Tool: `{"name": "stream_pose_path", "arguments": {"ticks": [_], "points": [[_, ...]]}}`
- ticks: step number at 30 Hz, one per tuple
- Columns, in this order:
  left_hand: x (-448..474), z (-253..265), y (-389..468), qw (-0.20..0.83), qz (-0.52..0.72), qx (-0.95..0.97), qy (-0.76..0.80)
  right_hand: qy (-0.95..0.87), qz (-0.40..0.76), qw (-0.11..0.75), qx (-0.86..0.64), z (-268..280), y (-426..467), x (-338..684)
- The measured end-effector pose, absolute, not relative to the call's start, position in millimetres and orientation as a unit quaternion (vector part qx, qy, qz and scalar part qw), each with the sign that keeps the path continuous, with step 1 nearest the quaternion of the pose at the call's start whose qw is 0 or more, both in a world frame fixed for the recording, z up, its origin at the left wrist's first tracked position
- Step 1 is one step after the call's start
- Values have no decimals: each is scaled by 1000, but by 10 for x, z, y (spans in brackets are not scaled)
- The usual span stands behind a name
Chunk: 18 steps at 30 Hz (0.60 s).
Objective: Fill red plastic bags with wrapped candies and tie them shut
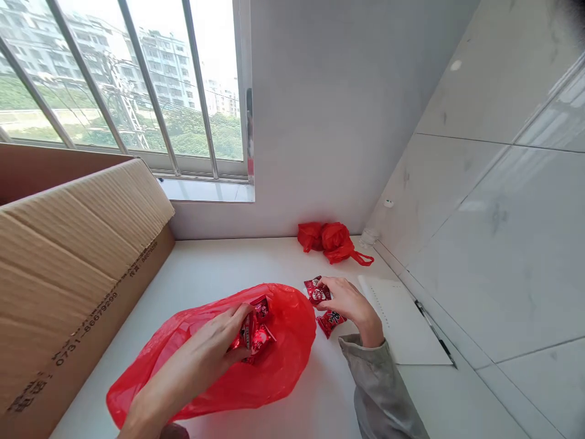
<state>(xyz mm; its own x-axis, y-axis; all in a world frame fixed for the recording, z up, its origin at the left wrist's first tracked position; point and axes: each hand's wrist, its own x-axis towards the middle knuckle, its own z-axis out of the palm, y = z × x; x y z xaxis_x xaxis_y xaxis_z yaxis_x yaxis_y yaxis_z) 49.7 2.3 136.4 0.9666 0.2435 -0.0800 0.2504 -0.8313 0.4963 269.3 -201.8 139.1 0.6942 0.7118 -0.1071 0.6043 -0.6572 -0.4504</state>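
A red plastic bag [287,366] lies spread on the white table with its mouth open. Several small red snack packets [261,335] with shiny wrappers are inside it. My left hand [219,341] reaches into the bag, its fingers and thumb closed on one of these packets. Just right of the bag, my right hand [350,305] grips a dark red snack packet [316,291] with white lettering between thumb and fingers. Below that hand, a second loose packet [329,322] rests on the table, partly covered by the hand.
On the left stands a large cardboard box [91,244] with a flap folded outward. Knotted red plastic bags [331,241] sit against the back wall. A white notebook [406,323] lies at the right, a black pen [434,332] along its edge. Behind is a barred window [150,91].
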Motion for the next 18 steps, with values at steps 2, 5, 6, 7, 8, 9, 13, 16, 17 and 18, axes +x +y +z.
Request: {"name": "stream_pose_path", "arguments": {"ticks": [2,5,6,7,8,9,13,16,17,18], "points": [[391,1597,14,366,-13,922,128,-370,138,193,-898,1257,-1896,2683],[279,1916,-31,566,-32,821,73,-373,129,201,-897,1174,-1793,2671],[250,1981,-50,597,-32,799,63,-375,124,206,-895,1198,-1796,2664],[224,2019,-71,601,-30,796,63,-377,118,210,-894,1251,-1820,2651],[199,2032,-93,580,-27,811,70,-382,109,221,-891,1328,-1861,2626],[177,2024,-119,539,-24,838,81,-390,99,242,-883,1425,-1915,2584],[146,1906,-260,433,-3,891,138,-468,98,366,-798,1822,-2110,2192],[230,1852,-385,442,29,880,173,-521,165,359,-756,1927,-2055,1769],[271,1844,-422,445,49,876,177,-531,190,353,-746,1917,-1996,1651],[310,1838,-453,447,75,873,178,-535,212,355,-737,1895,-1927,1560]]}}
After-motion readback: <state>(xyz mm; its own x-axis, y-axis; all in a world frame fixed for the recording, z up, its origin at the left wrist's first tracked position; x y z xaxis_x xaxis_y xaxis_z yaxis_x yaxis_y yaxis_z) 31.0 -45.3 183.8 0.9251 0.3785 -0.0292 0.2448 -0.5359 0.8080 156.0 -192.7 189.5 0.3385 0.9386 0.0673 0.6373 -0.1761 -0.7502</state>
